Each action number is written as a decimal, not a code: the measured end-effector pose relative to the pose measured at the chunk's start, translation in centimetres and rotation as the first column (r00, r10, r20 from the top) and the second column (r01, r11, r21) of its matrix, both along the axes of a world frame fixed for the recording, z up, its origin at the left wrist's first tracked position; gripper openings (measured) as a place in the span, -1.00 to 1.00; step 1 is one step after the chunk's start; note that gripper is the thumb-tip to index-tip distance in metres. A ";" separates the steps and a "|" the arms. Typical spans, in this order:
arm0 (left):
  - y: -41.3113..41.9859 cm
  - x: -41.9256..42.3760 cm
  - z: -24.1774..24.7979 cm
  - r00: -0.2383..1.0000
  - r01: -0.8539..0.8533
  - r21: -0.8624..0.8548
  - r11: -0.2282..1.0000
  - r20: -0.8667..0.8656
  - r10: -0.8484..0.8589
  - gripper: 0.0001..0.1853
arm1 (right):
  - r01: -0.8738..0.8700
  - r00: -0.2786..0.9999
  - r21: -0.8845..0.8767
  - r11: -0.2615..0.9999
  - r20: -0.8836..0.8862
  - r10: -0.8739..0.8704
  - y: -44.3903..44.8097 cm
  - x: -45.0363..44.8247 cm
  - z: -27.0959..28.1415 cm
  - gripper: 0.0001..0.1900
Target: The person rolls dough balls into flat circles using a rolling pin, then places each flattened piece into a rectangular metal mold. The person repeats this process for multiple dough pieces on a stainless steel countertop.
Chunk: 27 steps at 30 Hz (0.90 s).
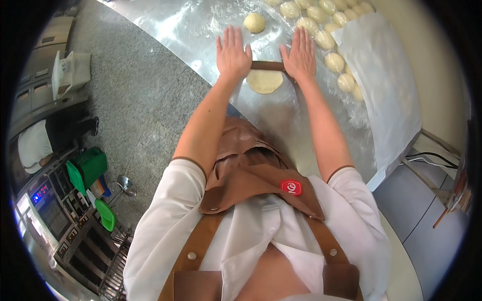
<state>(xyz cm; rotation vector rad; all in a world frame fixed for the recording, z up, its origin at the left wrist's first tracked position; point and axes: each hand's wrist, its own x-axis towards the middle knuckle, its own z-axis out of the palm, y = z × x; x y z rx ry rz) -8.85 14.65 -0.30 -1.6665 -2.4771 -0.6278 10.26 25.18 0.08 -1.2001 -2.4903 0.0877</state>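
A dark wooden rolling pin lies across a flattened round of pale dough on a metal worktable. Most of the dough shows on the side nearer to me. My left hand is palm down over the pin's left end, fingers stretched out and thumb apart. Over the other end, my right hand lies likewise flat, not curled around the wood. Both palms hide the pin's ends. Just beyond my left fingertips sits a single dough ball, with flour scattered about it.
Several dough balls under clear film crowd the far right, partly covered by a white sheet along the wall. Speckled floor stretches left of the table. Further left are a green bag, ovens and a person.
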 end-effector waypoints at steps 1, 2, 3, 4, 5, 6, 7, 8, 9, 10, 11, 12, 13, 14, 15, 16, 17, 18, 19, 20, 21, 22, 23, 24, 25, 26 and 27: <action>0.1 -0.1 -0.1 1.000 0.006 0.025 1.000 -0.003 -0.006 -0.33 | -0.006 1.000 -0.021 1.000 0.016 0.006 0.6 -0.5 0.2 -0.23; -0.7 0.2 0.0 1.000 0.014 0.041 0.999 -0.006 -0.014 -0.33 | -0.026 1.000 -0.013 1.000 -0.010 0.026 0.7 -0.7 0.5 -0.22; -1.6 0.4 0.3 0.998 0.033 0.131 0.991 -0.053 -0.026 -0.33 | 0.008 1.000 -0.057 0.998 -0.020 -0.009 -0.5 -0.3 0.8 -0.22; -3.7 1.5 0.9 0.999 0.041 0.114 0.993 -0.008 -0.040 -0.32 | 0.040 0.998 -0.108 0.993 -0.044 -0.045 -3.3 1.0 1.2 -0.23; -6.4 2.6 1.6 0.998 0.055 0.004 0.998 0.028 -0.055 -0.32 | 0.040 0.999 -0.109 0.993 0.002 -0.041 -6.3 2.4 1.5 -0.22; -9.1 3.9 2.3 0.995 0.088 -0.080 0.993 0.061 -0.083 -0.31 | 0.055 0.997 -0.138 0.989 0.069 -0.046 -9.3 4.1 1.9 -0.22; -11.7 4.9 3.1 0.980 0.127 -0.153 0.980 0.173 -0.100 -0.32 | 0.061 0.997 -0.212 0.975 0.067 -0.047 -12.3 5.8 2.2 -0.23; -13.2 5.4 3.5 0.973 0.169 -0.113 0.979 0.180 -0.148 -0.33 | 0.101 0.989 -0.325 0.940 0.137 -0.058 -13.8 6.8 2.2 -0.24; -13.7 5.5 3.6 0.961 0.210 -0.231 0.950 0.230 -0.157 -0.34 | 0.042 0.998 -0.285 0.958 0.046 -0.030 -13.6 7.1 1.8 -0.25; -13.1 5.1 3.5 0.967 0.204 -0.133 0.970 0.181 -0.179 -0.34 | 0.025 0.999 -0.288 0.957 0.029 -0.018 -12.7 7.0 1.4 -0.26; -11.3 4.1 3.1 0.971 0.203 -0.123 0.971 0.151 -0.184 -0.33 | 0.013 1.000 -0.284 0.959 -0.001 -0.014 -11.3 6.6 1.2 -0.27; -9.0 3.1 2.5 0.975 0.200 -0.109 0.974 0.122 -0.187 -0.33 | 0.044 0.997 -0.192 0.980 0.070 -0.031 -8.7 5.1 0.7 -0.28; -6.3 2.0 1.9 0.986 0.158 -0.040 0.987 0.051 -0.156 -0.35 | 0.068 0.996 -0.146 0.987 0.059 -0.060 -5.4 3.2 0.3 -0.28; -3.8 0.9 1.3 0.993 0.116 -0.010 0.993 -0.001 -0.116 -0.37 | 0.035 0.999 0.014 0.999 0.002 -0.035 -3.0 1.6 0.1 -0.28; -1.7 -0.2 0.8 0.996 0.089 0.055 0.995 -0.036 -0.087 -0.37 | 0.051 0.999 -0.037 0.998 -0.013 -0.051 -1.2 0.4 0.1 -0.27; -0.7 -0.7 0.6 0.999 0.048 0.032 0.998 -0.009 -0.047 -0.36 | 0.040 0.998 -0.032 0.999 -0.047 -0.041 0.2 -0.6 0.2 -0.27; -0.4 -0.8 0.5 0.999 0.020 0.105 0.994 -0.033 -0.017 -0.36 | 0.023 0.993 -0.011 1.000 -0.112 -0.024 0.5 -0.9 0.5 -0.26; -1.6 -0.4 0.8 0.999 0.037 0.022 0.999 0.005 -0.037 -0.35 | 0.061 0.997 -0.064 0.996 -0.046 -0.064 -0.5 -0.4 0.9 -0.24; -3.8 0.6 1.3 0.998 0.064 0.036 0.997 0.003 -0.064 -0.35 | 0.082 0.997 -0.092 0.992 0.001 -0.082 -2.6 0.6 1.3 -0.23; -6.3 2.0 1.8 0.995 0.081 -0.057 0.995 0.056 -0.078 -0.34 | 0.131 0.989 -0.164 0.978 0.088 -0.118 -5.8 2.2 1.5 -0.22; -9.2 3.7 2.4 0.992 0.097 -0.122 0.988 0.092 -0.086 -0.30 | 0.090 0.996 -0.171 0.981 0.041 -0.084 -9.0 4.1 1.7 -0.23; -12.3 5.0 3.1 0.981 0.144 -0.166 0.976 0.152 -0.119 -0.26 | 0.092 0.994 -0.262 0.961 0.074 -0.075 -12.0 6.0 1.8 -0.23; -14.9 5.9 3.8 0.968 0.204 -0.241 0.949 0.192 -0.160 -0.23 | 0.051 0.998 -0.220 0.974 0.044 -0.042 -14.3 7.8 1.7 -0.27; -15.9 6.4 4.2 0.964 0.234 -0.169 0.957 0.169 -0.206 -0.25 | 0.033 0.999 -0.209 0.977 0.036 -0.026 -15.8 9.1 1.5 -0.31; -16.3 6.6 4.5 0.955 0.264 -0.170 0.949 0.183 -0.233 -0.27 | -0.007 1.000 -0.132 0.991 -0.027 0.004 -16.6 9.9 1.3 -0.35; -15.4 6.5 4.3 0.941 0.248 -0.184 0.951 0.279 -0.191 -0.30 | 0.002 1.000 -0.227 0.974 -0.027 -0.008 -16.7 10.3 0.9 -0.40; -13.2 6.2 3.8 0.920 0.221 -0.136 0.966 0.357 -0.160 -0.32 | -0.023 0.997 -0.250 0.968 -0.083 0.002 -16.1 10.5 0.5 -0.44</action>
